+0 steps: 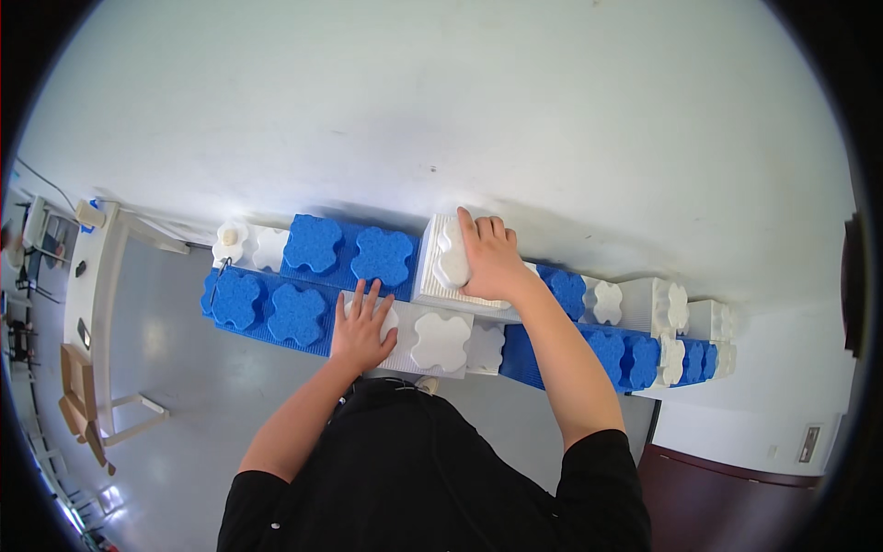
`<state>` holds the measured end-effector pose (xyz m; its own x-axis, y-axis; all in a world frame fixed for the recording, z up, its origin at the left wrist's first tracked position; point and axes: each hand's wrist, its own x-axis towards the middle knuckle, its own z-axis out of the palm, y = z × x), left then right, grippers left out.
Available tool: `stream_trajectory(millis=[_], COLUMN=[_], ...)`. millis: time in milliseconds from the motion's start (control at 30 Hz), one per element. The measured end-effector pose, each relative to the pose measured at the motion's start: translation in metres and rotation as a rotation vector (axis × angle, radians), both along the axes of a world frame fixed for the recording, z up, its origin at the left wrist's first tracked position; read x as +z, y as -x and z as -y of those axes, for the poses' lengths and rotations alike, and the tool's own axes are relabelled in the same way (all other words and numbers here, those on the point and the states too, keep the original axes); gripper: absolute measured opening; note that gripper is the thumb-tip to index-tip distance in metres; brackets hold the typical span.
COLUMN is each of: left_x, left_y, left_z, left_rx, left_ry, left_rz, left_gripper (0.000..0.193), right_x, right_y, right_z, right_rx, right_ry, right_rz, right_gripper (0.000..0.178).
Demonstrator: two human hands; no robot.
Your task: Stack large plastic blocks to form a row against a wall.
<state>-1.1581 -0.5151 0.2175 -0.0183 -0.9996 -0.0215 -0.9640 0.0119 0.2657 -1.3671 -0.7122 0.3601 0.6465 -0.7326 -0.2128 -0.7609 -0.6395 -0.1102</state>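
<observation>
Blue and white foam building blocks with clover-shaped studs form a two-row wall in front of me. My right hand (492, 260) spans the top of a white building block (440, 278) in the far row, its fingers over the far side. That block stands a little higher than the blue block (348, 250) to its left. On a white block (441, 342) in the near row lies my left hand (364, 329), fingers spread, covering part of a stud. Left of it is another blue block (297, 315). My right hand partly hides the stud beneath it.
The pale wall (405, 110) rises close behind the far row. More stepped blocks (667, 304) run off to the right, beyond my right forearm. At left stand a white table (87, 285) and an open cardboard box (78, 386). A dark red surface (717, 497) lies at lower right.
</observation>
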Motion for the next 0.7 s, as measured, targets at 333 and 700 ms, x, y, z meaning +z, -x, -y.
stream_trajectory(millis=[333, 700], left_x=[0.0, -0.002], left_y=[0.001, -0.001], left_z=[0.0, -0.001], left_rx=[-0.003, -0.003], left_ry=[0.014, 0.016], left_rz=[-0.004, -0.01], left_gripper=[0.067, 0.067], right_x=[0.029, 0.117], right_y=[0.002, 0.019], right_z=[0.001, -0.079], right_rx=[-0.043, 0.065], right_ry=[-0.041, 0.035], right_rz=[0.065, 0.196], right_gripper=[0.129, 0.119])
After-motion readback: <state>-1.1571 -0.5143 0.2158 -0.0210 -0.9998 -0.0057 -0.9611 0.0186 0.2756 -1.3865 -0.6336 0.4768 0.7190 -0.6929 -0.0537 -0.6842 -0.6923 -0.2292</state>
